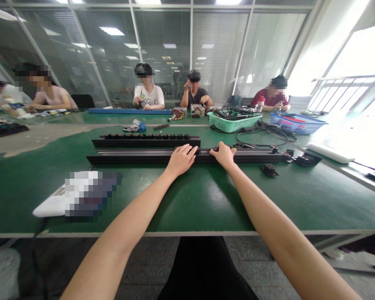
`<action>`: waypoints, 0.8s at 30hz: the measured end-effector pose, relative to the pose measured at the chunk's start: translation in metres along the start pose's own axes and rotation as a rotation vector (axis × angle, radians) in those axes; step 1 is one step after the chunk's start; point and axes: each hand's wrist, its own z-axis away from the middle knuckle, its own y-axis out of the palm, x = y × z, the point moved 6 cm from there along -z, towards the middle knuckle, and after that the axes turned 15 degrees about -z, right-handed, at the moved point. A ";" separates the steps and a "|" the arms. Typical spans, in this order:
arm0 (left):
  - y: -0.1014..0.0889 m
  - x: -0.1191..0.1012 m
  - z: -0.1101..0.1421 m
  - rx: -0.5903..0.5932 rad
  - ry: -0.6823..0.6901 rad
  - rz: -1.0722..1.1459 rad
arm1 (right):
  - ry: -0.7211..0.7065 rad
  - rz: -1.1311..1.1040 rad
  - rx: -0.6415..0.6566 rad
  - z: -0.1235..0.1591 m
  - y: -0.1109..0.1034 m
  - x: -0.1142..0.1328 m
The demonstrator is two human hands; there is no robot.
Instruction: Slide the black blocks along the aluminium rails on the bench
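Across the table in front of me lies a long black rail [137, 159] with a metallic channel along its top. My left hand [181, 159] reaches over its middle, fingers bent across the top and closed on it; dark bits show by the fingertips, and the thumb is hidden. A short way to the right, my right hand [224, 155] pinches a small black module in the channel, mostly covered by the fingers. Behind lies a shorter black rail [143, 143], carrying a row of several black socket-like modules [150, 136]. One loose black module [269, 169] sits near the right end.
More black parts [306, 158] lie at the right. Farther back stand a green basket [234, 123] of cables and a blue basket [300, 123]. A white device [51, 204] is at the left, a glove [136, 126] beyond the rails. Several people [148, 93] sit across the table.
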 end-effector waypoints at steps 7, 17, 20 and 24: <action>0.000 0.000 0.000 -0.004 0.004 -0.006 | -0.008 0.003 0.007 -0.002 0.001 -0.002; -0.001 0.000 0.000 0.008 0.000 0.004 | -0.003 0.011 0.014 -0.002 0.001 -0.001; -0.001 0.000 0.000 0.005 0.003 0.001 | -0.003 0.015 0.009 -0.003 0.001 -0.002; -0.001 0.000 0.000 0.006 0.001 0.002 | 0.010 0.022 0.003 -0.004 -0.001 -0.007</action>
